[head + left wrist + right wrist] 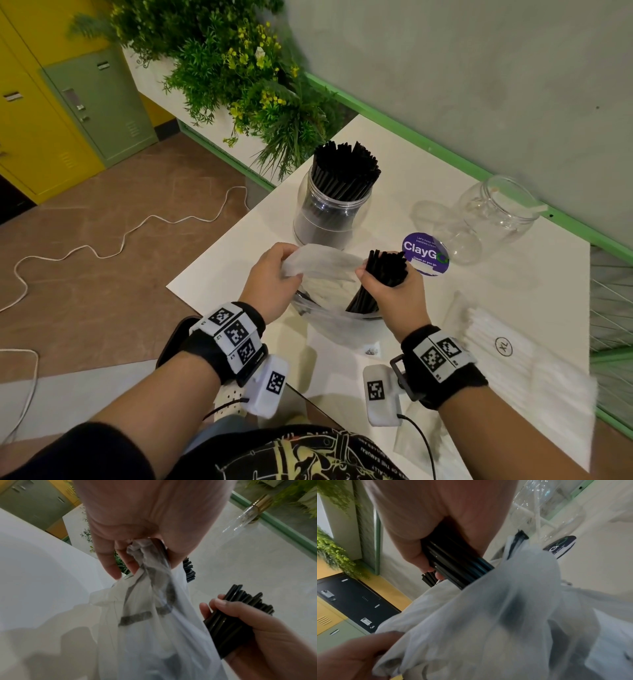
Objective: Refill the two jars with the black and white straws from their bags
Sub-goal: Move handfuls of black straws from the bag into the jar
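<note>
My left hand grips the bunched top of a translucent plastic bag above the white table; the left wrist view shows the bag pinched in its fingers. My right hand grips a bundle of black straws, whose lower ends are inside the bag's mouth. In the right wrist view the straws run from my fist into the bag. Behind stands a clear jar packed with black straws. An empty clear jar lies tilted at the back right.
A bag of white straws marked XL lies at the right near the table edge. A purple round sticker sits between the jars. Plants hang over the far left corner. A white cable lies on the floor.
</note>
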`<state>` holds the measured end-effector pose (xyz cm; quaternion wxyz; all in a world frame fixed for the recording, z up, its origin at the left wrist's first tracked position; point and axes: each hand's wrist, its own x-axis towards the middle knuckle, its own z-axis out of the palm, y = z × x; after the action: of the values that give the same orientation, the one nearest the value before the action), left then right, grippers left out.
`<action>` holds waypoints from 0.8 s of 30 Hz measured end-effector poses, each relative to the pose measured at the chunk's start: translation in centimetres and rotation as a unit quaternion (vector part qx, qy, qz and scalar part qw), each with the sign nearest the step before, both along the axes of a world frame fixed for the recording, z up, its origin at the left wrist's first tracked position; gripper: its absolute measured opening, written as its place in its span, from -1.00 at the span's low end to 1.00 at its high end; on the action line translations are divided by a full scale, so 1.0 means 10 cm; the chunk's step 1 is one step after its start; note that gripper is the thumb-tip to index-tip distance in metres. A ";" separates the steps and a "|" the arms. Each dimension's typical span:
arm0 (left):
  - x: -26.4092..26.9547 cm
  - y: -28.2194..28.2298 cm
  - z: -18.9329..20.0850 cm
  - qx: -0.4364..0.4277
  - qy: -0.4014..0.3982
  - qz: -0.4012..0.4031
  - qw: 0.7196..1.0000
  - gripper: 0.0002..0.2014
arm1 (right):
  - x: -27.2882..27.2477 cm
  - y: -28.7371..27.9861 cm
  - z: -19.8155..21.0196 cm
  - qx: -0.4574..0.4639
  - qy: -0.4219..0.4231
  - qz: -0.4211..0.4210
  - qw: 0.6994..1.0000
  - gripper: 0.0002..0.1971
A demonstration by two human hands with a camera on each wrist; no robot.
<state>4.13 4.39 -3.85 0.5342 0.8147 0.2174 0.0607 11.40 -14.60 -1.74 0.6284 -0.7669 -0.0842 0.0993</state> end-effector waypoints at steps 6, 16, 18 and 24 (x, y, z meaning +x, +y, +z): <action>-0.13 -0.24 0.15 0.292 -0.108 -0.084 0.946 -0.48 | -0.04 -0.04 0.09 0.040 -0.038 -0.014 0.998 -0.85; -0.36 -0.34 -0.71 0.353 0.184 -0.409 0.821 -0.55 | -0.15 -0.22 -0.29 0.020 0.047 -0.015 0.999 -0.94; -0.37 -0.35 -0.75 0.348 0.211 -0.423 0.810 -0.55 | -0.15 -0.20 -0.33 0.015 0.056 -0.007 0.998 -0.92; -0.24 -0.28 -0.80 0.372 0.239 -0.410 0.798 -0.46 | 0.03 -0.11 -0.03 0.043 0.018 -0.015 0.999 -0.94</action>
<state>1.75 1.63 -11.84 0.0956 0.9524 -0.0552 -0.2841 11.72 -15.68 -2.01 0.6639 -0.7382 -0.0656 0.1002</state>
